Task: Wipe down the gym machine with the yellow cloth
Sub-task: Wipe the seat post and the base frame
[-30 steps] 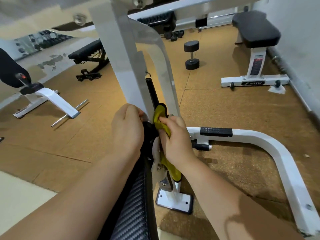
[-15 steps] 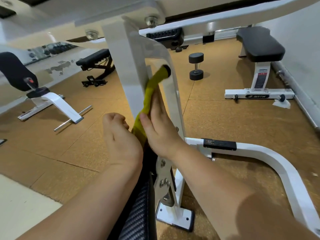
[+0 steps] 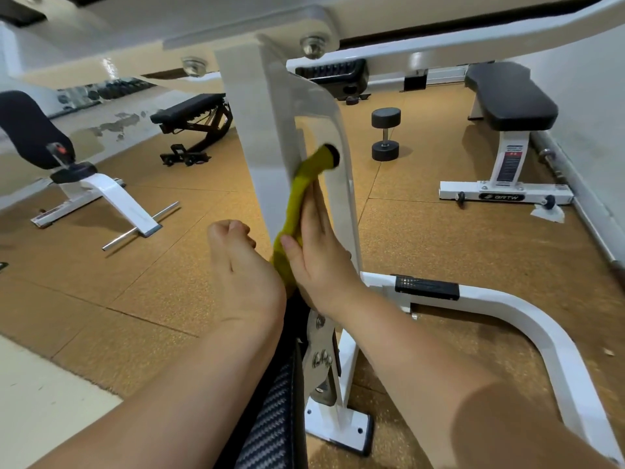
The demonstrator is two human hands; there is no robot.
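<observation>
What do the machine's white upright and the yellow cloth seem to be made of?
White upright: probably painted steel, glossy; it reflects light and is bolted. Yellow cloth: soft fabric, perhaps microfibre, matte; it folds under the right hand.

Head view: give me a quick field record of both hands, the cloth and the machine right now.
Right hand: fingers straight, pressing the yellow cloth against the white upright
Left hand: fingers curled, nothing visible in them, beside the upright
Cloth: stretched up along the upright, top end at a black knob
Background: dumbbell and flat bench on the floor
</observation>
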